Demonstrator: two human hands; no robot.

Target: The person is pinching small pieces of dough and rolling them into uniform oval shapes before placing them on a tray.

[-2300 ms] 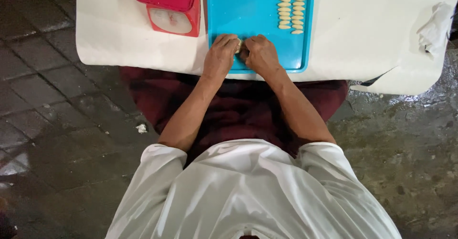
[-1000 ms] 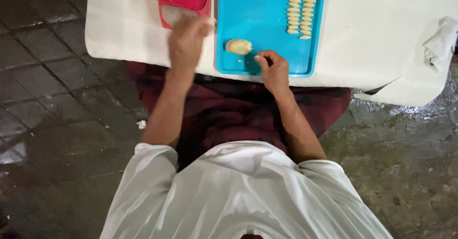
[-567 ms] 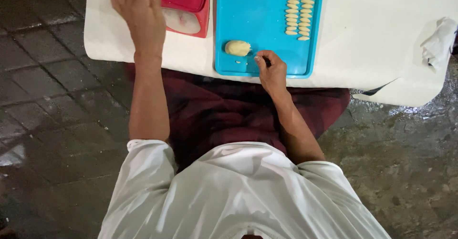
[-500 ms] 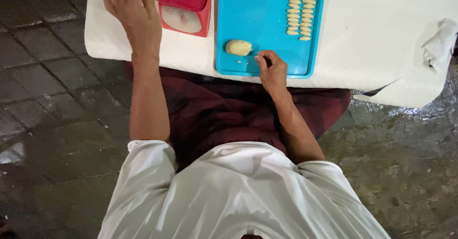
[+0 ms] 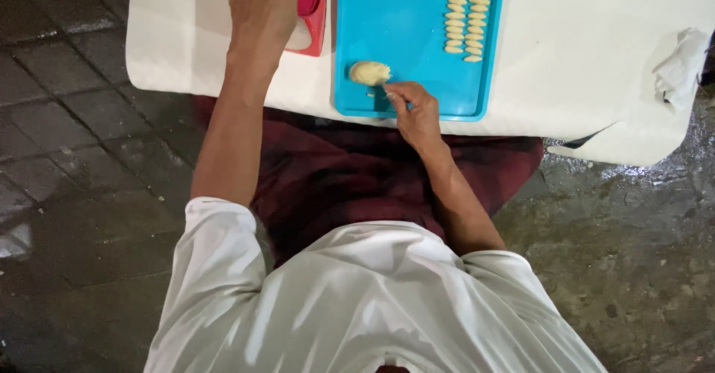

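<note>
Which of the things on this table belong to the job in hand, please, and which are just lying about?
In use:
- dough lump by the right hand
- blue tray
- rows of shaped dough pieces
- red container by the left hand

Lying about:
- crumpled white cloth at the table's right edge

No pkgs, labels, signs or screens in view; nearest thing is a red plastic box [image 5: 313, 4], far left.

left hand [image 5: 262, 4] covers most of the red container [image 5: 313, 12], fingers cut by top edge; right hand [image 5: 414, 112] fingertip contents unclear
</note>
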